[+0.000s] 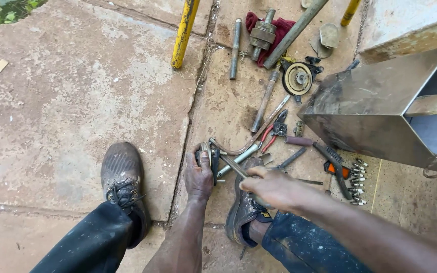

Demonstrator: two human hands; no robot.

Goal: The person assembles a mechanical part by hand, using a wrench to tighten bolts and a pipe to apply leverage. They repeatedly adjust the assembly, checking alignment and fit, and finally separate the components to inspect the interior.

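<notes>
Lower centre of the frame: a small dark metal part [209, 157] sits on the stone floor [77, 101], just above the toe of the right shoe [244, 212]. The left hand [199, 174] is laid over it from below, fingers curled together around it, thumb pointing up the frame. The right hand [271, 187], just to its right, is closed in a fist on the handle of a slim metal tool [233, 166] whose tip reaches toward the part; whether tip and part touch cannot be told from this view. A curved metal rod [244, 146] and a silvery tube [238, 156] run up and right from the same spot. The left shoe [122, 177] stands at lower left, well apart from the part. To the right of the hands lie red-handled pliers [274, 132], a wire brush [336, 167] and a row of small bolts [358, 182]. At upper centre are a long steel bar [266, 98], a round pulley-like disc [298, 78], a red rag [279, 28] and a yellow pole [184, 33]. An open sheet-metal box [375, 111] fills the right edge.
</notes>
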